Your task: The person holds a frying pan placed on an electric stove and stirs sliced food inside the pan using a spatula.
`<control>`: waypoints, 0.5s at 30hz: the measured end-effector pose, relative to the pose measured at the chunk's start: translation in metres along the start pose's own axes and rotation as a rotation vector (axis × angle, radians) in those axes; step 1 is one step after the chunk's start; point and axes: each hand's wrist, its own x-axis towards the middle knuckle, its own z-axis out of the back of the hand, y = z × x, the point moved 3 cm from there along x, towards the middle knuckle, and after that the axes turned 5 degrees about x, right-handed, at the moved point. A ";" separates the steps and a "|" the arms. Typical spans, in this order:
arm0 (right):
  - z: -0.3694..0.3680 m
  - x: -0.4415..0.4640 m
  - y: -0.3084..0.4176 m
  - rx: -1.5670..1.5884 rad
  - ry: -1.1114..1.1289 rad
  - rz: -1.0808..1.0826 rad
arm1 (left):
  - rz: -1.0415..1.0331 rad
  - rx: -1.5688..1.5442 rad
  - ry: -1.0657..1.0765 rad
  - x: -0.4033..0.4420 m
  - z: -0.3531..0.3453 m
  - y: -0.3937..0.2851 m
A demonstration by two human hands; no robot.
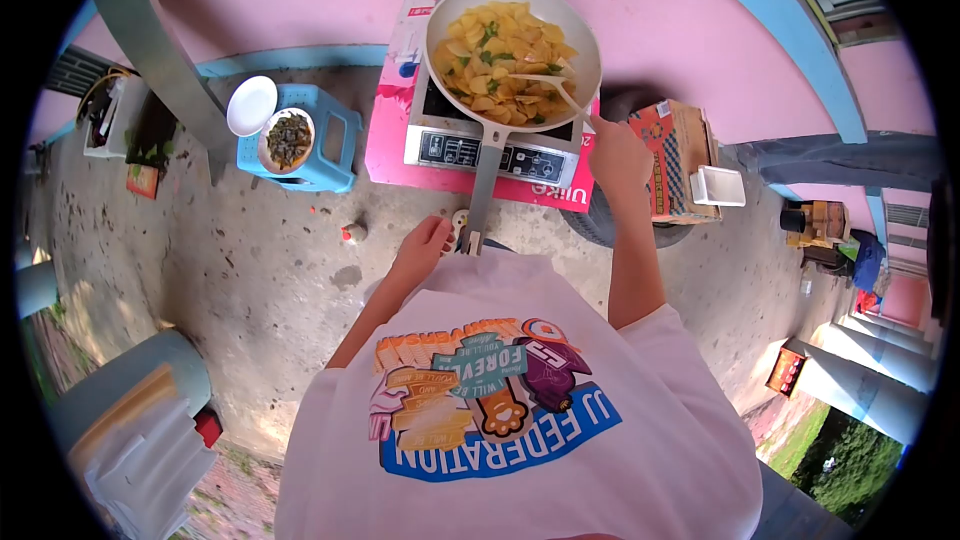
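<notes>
A white frying pan (437,52) with a grey handle (484,185) rests on an induction cooker (430,145). Sliced potatoes (500,30) with bits of green pepper fill the pan. My right hand (620,153) is closed around the end of a light-coloured spatula (572,100), whose head lies among the slices at the pan's right side. Left of the handle's end hovers my left hand (424,245), apart from it, with its fingers loosely bent and nothing seen in them.
The cooker stands on a pink box (390,130) against a pink wall. At left, a blue stool (335,145) bears a plate of dark food (289,140) and a white plate (252,105). A cardboard box (672,165) and a white container (718,187) are at right.
</notes>
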 end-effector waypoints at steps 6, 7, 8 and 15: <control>-0.020 -0.004 0.008 0.073 -0.046 0.066 | 0.126 0.061 0.036 -0.065 0.018 0.038; -0.035 -0.001 0.007 0.036 0.018 0.166 | 0.126 0.060 0.036 -0.074 0.020 0.045; -0.029 -0.003 0.008 0.047 0.045 0.138 | 0.215 -0.084 0.037 -0.081 0.021 0.055; -0.015 -0.012 0.010 0.013 0.048 0.124 | 0.354 -0.279 -0.001 -0.105 0.030 0.088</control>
